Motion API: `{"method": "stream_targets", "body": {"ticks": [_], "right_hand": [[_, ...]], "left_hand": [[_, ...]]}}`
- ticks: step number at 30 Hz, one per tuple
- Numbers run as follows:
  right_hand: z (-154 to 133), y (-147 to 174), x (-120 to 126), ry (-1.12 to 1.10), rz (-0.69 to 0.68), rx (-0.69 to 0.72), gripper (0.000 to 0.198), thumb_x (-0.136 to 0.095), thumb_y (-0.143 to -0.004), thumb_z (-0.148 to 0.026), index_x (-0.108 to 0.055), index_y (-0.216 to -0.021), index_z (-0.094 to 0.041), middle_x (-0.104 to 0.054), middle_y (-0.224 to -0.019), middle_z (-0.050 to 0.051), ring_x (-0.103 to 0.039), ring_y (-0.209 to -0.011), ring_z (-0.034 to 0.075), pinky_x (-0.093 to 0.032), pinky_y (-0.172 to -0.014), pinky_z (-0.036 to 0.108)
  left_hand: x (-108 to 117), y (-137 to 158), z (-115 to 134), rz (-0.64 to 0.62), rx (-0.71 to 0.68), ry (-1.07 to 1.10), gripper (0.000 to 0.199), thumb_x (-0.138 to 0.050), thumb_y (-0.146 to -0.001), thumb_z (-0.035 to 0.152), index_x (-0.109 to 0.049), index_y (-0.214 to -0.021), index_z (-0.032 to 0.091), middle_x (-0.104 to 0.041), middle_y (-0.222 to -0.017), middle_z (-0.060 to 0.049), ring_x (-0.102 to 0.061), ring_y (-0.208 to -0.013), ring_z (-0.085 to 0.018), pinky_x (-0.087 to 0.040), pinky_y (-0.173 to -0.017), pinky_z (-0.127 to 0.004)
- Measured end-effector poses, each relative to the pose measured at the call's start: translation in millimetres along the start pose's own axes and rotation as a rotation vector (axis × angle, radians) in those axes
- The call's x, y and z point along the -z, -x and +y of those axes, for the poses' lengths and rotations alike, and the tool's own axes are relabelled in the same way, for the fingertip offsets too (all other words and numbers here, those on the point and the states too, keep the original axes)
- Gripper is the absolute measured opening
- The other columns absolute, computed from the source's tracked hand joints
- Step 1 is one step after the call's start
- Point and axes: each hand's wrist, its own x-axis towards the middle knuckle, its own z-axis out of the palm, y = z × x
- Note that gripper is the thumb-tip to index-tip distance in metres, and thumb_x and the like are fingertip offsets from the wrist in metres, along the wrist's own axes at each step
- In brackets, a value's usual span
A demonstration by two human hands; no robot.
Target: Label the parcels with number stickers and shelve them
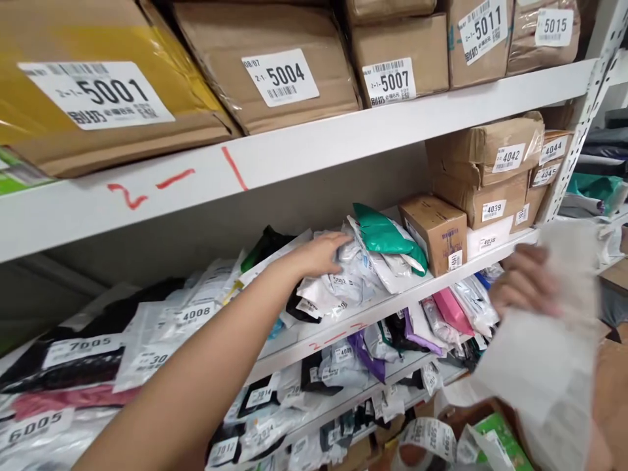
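Note:
My left hand (324, 254) reaches onto the middle shelf. Its thumb and fingers are apart and rest on a pile of white plastic mailing bags (360, 281). One bag in that pile bears a printed number label. A green mailing bag (385, 235) lies on the pile just right of my fingertips. At the right, my right hand (524, 281) is blurred, its fingers curled round a long pale strip of label paper (534, 373). A curled length of printed number labels (426, 438) shows lower down.
Taped cartons with number labels, such as 5004 (279, 78), line the upper shelf. Its white front edge (294, 160) runs above my left arm. A brown carton (436, 232) and stacked boxes (500, 176) stand farther right. More bagged parcels (196, 314) fill the left and lower shelves.

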Motion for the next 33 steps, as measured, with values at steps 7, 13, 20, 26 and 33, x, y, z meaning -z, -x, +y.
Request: {"method": "stream_targets", "body": {"ticks": [7,13,20,26,33], "right_hand": [[118.1,23.6,-78.0,-0.182,-0.245,-0.443,0.056,-0.076,-0.06,-0.072,-0.053,-0.065,-0.022,-0.051,-0.052,-0.005,-0.044,-0.042,0.009,-0.032,-0.04,0.021],[160.6,29.5,-103.7,0.084,-0.578,-0.174,0.044,-0.062,-0.083,-0.064,-0.058,-0.072,-0.022,-0.061,-0.071,0.0,-0.056,-0.066,0.014,-0.046,-0.068,0.027],[194.0,25.4,-123.4,0.144,-0.289,0.071,0.035,-0.055,-0.091,-0.056,-0.063,-0.079,-0.024,-0.059,-0.131,0.009,-0.05,-0.127,0.025,-0.036,-0.11,0.041],[200.0,7.6,-116.3,0.152,-0.122,0.071,0.038,-0.06,-0.086,-0.06,-0.063,-0.078,-0.023,-0.061,-0.132,0.009,-0.046,-0.133,0.028,-0.035,-0.111,0.041],[199.1,18.8,-118.5,0.141,-0.285,0.109,0.033,-0.053,-0.093,-0.054,-0.064,-0.087,-0.023,-0.068,-0.116,0.01,-0.063,-0.106,0.023,-0.049,-0.093,0.036]], "left_hand": [[-17.2,-1.9,-25.2,0.106,-0.248,-0.061,0.018,-0.046,-0.087,0.021,-0.062,-0.096,0.021,-0.059,-0.112,-0.007,-0.06,-0.097,-0.021,-0.046,-0.084,-0.031],[-27.3,-3.9,-44.0,0.21,-0.569,0.138,0.014,-0.05,-0.079,0.008,-0.052,-0.075,0.021,-0.062,-0.12,-0.01,-0.049,-0.122,-0.025,-0.038,-0.104,-0.04],[-27.2,-3.3,-47.3,-0.006,-0.548,0.578,0.018,-0.053,-0.063,0.007,-0.043,-0.063,0.021,-0.067,-0.112,-0.008,-0.059,-0.106,-0.021,-0.044,-0.096,-0.034],[-23.4,14.7,-39.9,-0.081,-0.466,0.595,0.035,-0.066,-0.07,0.022,-0.065,-0.105,0.022,-0.069,-0.103,-0.004,-0.062,-0.097,-0.02,-0.048,-0.089,-0.031],[-31.3,24.3,-33.1,0.091,-0.421,0.632,0.013,-0.07,-0.08,0.034,-0.07,-0.077,0.021,-0.065,-0.087,-0.003,-0.062,-0.088,-0.018,-0.048,-0.08,-0.029]]}}
